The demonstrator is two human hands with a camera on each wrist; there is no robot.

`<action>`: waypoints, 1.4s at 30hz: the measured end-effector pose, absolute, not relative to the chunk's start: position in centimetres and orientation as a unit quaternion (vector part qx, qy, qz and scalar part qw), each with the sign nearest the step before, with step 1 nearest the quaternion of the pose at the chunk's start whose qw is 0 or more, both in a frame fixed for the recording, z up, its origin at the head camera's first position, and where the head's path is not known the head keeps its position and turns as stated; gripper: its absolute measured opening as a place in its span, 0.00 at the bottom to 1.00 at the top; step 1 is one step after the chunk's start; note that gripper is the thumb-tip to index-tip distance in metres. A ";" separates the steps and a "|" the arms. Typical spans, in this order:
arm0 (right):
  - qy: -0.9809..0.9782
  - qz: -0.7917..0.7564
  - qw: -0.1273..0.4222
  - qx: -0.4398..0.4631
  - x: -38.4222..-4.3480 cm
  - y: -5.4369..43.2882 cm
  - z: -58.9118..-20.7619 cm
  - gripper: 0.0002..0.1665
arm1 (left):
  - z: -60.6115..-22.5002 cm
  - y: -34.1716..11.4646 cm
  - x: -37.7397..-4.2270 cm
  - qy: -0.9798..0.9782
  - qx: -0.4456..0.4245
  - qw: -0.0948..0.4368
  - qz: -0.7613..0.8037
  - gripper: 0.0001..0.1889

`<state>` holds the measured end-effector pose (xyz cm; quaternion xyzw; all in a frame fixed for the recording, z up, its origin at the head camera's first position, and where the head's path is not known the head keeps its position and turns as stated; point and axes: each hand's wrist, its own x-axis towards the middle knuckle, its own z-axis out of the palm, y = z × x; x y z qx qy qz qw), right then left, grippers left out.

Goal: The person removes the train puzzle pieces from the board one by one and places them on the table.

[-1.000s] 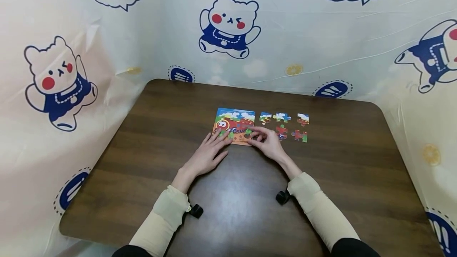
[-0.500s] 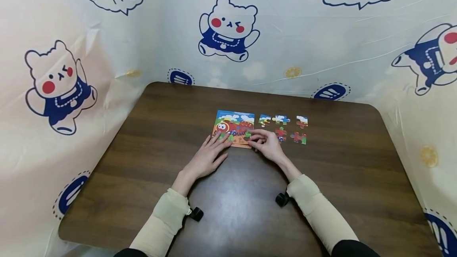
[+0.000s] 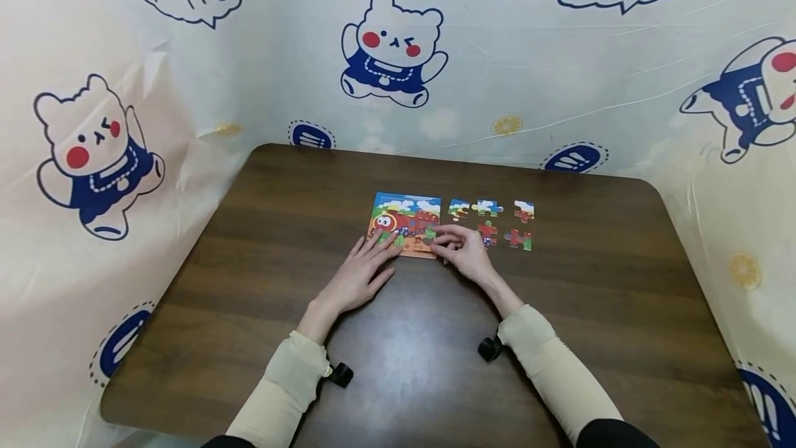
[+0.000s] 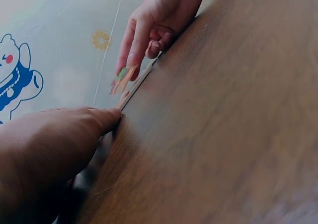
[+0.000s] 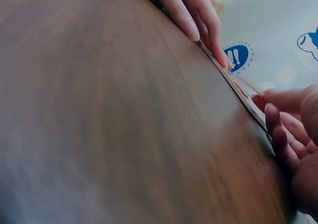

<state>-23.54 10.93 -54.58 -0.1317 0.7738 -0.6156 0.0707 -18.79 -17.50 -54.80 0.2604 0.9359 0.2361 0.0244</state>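
A colourful jigsaw puzzle with a red cartoon figure under a blue sky lies flat on the wooden table. My left hand rests its extended fingers on the puzzle's lower left part. At the lower right corner, my right hand pinches a puzzle piece between thumb and fingers. The left wrist view shows this orange and green piece tilted, with one edge raised over the thin board. Edge-on in the right wrist view, the same puzzle piece slants from the fingertips down towards the board.
Several loose pieces lie right of the puzzle, among them a cloud piece, a red one and a red-green one. The brown table has a patterned sheet hanging behind it.
The head view has shifted slightly. Both hands keep nearly the same places at the puzzle, the right still pinching the puzzle piece at the lower right corner.
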 end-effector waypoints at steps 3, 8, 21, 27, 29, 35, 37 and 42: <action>0.767 -0.626 0.086 -0.117 -23.7 11.7 -54.2 0.23 | -54.8 -17.5 -18.7 0.935 0.258 0.024 0.241 0.27; 0.749 -0.647 0.118 -0.078 -23.6 14.0 -53.3 0.24 | -54.7 -17.3 -18.7 0.933 0.258 0.021 0.249 0.27; 0.750 -0.644 0.149 -0.024 -22.0 20.4 -51.2 0.27 | -54.7 -17.8 -19.0 0.932 0.264 0.011 0.250 0.26; 0.770 -0.619 0.154 -0.004 -20.1 23.3 -51.1 0.27 | -55.0 -17.7 -18.9 0.931 0.262 0.019 0.254 0.26; 0.778 -0.609 0.151 -0.005 -19.6 24.1 -51.2 0.27 | -55.1 -17.6 -18.9 0.931 0.261 0.018 0.255 0.26; 0.803 -0.578 0.147 -0.011 -18.4 26.2 -51.7 0.26 | -55.1 -17.6 -18.8 0.932 0.259 0.022 0.253 0.26; 0.807 -0.572 0.147 -0.009 -18.1 26.9 -51.8 0.26 | -55.0 -17.6 -18.7 0.932 0.258 0.024 0.254 0.27; 0.811 -0.566 0.151 -0.015 -17.9 28.0 -51.7 0.27 | -55.0 -17.6 -18.7 0.932 0.256 0.021 0.257 0.27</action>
